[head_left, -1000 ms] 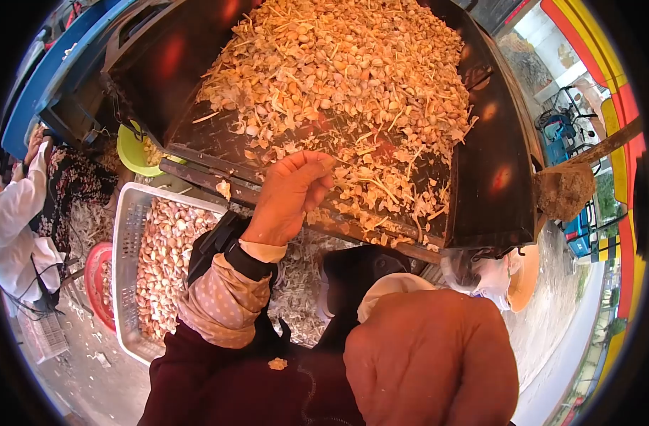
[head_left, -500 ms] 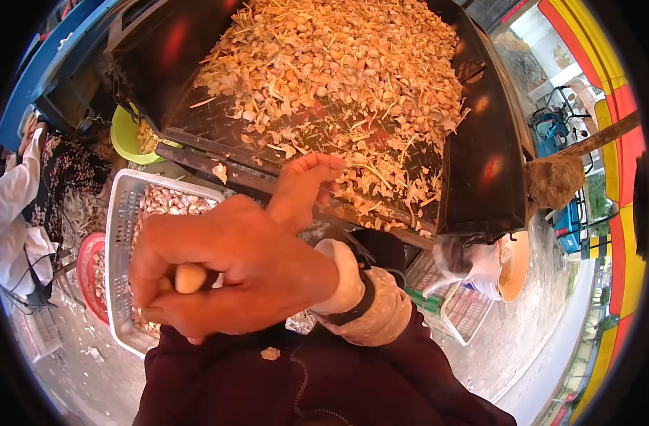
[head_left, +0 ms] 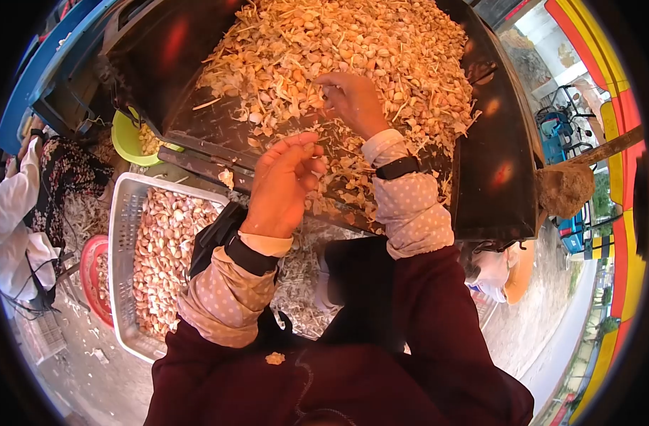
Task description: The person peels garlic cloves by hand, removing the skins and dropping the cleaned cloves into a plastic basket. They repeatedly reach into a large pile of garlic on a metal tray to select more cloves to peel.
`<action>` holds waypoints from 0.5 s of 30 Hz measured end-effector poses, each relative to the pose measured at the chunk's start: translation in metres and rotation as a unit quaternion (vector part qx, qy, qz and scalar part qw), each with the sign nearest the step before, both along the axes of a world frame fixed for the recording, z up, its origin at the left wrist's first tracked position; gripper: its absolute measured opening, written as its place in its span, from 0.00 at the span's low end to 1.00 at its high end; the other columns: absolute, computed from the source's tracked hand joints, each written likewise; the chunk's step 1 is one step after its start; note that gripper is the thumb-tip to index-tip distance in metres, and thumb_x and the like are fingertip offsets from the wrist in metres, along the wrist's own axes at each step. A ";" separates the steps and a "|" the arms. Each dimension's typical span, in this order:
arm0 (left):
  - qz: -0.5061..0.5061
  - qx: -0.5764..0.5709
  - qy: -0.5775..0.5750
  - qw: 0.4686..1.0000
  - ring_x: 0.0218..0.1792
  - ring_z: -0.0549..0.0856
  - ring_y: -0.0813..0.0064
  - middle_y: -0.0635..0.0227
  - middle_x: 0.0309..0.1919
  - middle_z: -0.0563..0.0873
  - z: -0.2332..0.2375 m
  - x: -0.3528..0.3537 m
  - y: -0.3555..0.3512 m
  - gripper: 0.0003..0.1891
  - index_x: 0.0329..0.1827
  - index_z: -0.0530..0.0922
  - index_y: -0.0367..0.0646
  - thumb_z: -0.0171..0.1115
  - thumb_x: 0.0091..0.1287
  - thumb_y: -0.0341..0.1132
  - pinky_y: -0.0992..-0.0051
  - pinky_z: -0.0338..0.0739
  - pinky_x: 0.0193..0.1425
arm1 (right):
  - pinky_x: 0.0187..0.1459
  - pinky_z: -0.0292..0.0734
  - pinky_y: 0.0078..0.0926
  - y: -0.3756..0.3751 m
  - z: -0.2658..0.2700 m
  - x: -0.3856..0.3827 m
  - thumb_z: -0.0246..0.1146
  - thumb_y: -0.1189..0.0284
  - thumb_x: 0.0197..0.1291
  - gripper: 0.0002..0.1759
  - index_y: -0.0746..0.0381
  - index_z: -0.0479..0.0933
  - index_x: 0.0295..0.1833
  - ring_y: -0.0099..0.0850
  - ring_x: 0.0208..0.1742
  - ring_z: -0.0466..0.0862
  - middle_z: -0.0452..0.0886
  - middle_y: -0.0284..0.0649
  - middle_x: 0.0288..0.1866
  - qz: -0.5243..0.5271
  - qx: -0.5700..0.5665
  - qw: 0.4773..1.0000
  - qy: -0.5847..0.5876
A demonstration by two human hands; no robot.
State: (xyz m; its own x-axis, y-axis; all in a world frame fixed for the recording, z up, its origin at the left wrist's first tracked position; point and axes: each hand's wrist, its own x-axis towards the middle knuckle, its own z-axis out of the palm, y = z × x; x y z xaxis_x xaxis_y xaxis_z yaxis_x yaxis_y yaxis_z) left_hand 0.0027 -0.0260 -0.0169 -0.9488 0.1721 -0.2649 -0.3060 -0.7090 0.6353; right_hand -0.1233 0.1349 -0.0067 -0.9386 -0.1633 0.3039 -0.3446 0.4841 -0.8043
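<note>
A heap of garlic cloves and dry skins (head_left: pixel 338 42) covers the dark tray (head_left: pixel 221 124). Over the lower edge of the heap is my right hand (head_left: pixel 354 103), its fingers bent close to the cloves; whether it holds one cannot be made out. My left hand (head_left: pixel 283 181) is over the tray's near edge, thumb and fingertips pressed together on something too small to name. Left of my left forearm stands a white basket (head_left: pixel 122 248) full of garlic cloves (head_left: pixel 161 255).
A green bowl (head_left: pixel 125 142) with peeled cloves and a red basin (head_left: pixel 90 273) stand at the left. Beside them a person in white sleeves (head_left: pixel 19 206) is partly visible. An orange basin (head_left: pixel 521 273) is at the right, below a stone block (head_left: pixel 565 190).
My right hand has moved from above the white basket up and right to the heap. My left hand is now nearer, with its forearm in view, and the basket's cloves are uncovered.
</note>
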 end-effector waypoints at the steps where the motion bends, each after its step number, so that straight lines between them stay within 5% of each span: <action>1: 0.001 -0.003 -0.001 1.000 0.30 0.80 0.80 0.67 0.36 0.84 0.002 -0.001 -0.001 0.10 0.50 0.77 0.36 0.58 0.67 0.27 0.84 0.70 0.30 | 0.33 0.80 0.31 -0.002 -0.020 -0.018 0.62 0.75 0.58 0.12 0.64 0.82 0.47 0.35 0.32 0.86 0.85 0.45 0.33 0.039 0.132 0.983 0.118; 2: 0.003 0.000 -0.005 1.000 0.30 0.80 0.80 0.67 0.36 0.84 0.004 -0.001 -0.002 0.11 0.51 0.77 0.36 0.58 0.67 0.27 0.84 0.70 0.30 | 0.36 0.80 0.33 -0.005 -0.031 -0.030 0.63 0.74 0.56 0.13 0.64 0.82 0.47 0.41 0.35 0.86 0.85 0.47 0.37 0.076 0.260 0.934 0.234; 3: 0.003 0.003 -0.010 1.000 0.30 0.80 0.80 0.67 0.35 0.84 0.005 -0.001 -0.002 0.11 0.51 0.77 0.35 0.59 0.67 0.27 0.84 0.70 0.30 | 0.36 0.80 0.33 -0.004 -0.041 -0.040 0.63 0.74 0.56 0.13 0.64 0.82 0.47 0.41 0.35 0.86 0.85 0.47 0.37 0.076 0.257 0.935 0.233; 6: 0.001 0.002 -0.010 1.000 0.30 0.80 0.80 0.67 0.35 0.84 0.005 -0.003 -0.005 0.11 0.52 0.76 0.35 0.59 0.67 0.27 0.84 0.70 0.30 | 0.41 0.78 0.37 -0.004 -0.046 -0.050 0.65 0.72 0.50 0.13 0.63 0.82 0.43 0.47 0.38 0.83 0.84 0.49 0.37 0.063 0.407 0.907 0.091; 9: 0.003 0.001 -0.008 1.000 0.31 0.81 0.80 0.67 0.36 0.84 0.004 -0.003 -0.004 0.12 0.52 0.76 0.35 0.59 0.68 0.28 0.84 0.70 0.30 | 0.46 0.77 0.41 0.009 -0.042 -0.042 0.69 0.73 0.45 0.13 0.59 0.84 0.40 0.49 0.44 0.83 0.84 0.51 0.38 0.081 0.320 0.944 -0.020; 12: 0.007 -0.018 -0.016 1.000 0.32 0.81 0.79 0.68 0.37 0.83 0.005 -0.003 -0.003 0.12 0.54 0.76 0.37 0.59 0.69 0.29 0.83 0.70 0.30 | 0.36 0.80 0.36 0.025 -0.052 -0.029 0.70 0.73 0.48 0.11 0.65 0.82 0.38 0.42 0.35 0.85 0.84 0.49 0.32 0.051 0.288 0.951 0.105; 14: 0.024 -0.031 -0.018 0.999 0.33 0.82 0.79 0.69 0.36 0.83 0.011 -0.002 0.000 0.14 0.56 0.75 0.38 0.58 0.69 0.29 0.83 0.71 0.31 | 0.22 0.76 0.26 0.021 -0.023 0.007 0.70 0.72 0.54 0.10 0.67 0.81 0.38 0.29 0.23 0.83 0.83 0.43 0.26 0.033 0.048 0.984 -0.166; 15: 0.040 -0.043 -0.021 0.998 0.33 0.82 0.79 0.71 0.36 0.83 0.013 0.000 0.001 0.15 0.58 0.75 0.40 0.58 0.69 0.29 0.83 0.71 0.32 | 0.22 0.76 0.26 0.018 -0.014 0.021 0.70 0.72 0.54 0.10 0.67 0.81 0.38 0.29 0.23 0.83 0.83 0.43 0.26 0.033 0.048 0.984 -0.166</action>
State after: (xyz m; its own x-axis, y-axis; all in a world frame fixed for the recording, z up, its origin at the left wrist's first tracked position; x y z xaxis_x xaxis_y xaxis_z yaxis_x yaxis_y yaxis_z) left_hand 0.0023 -0.0246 -0.0040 -0.9464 0.0717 -0.3151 -0.2785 -0.6754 0.6829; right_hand -0.1027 0.1529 -0.0207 -0.9698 -0.2410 -0.0380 -0.1038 0.5486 -0.8296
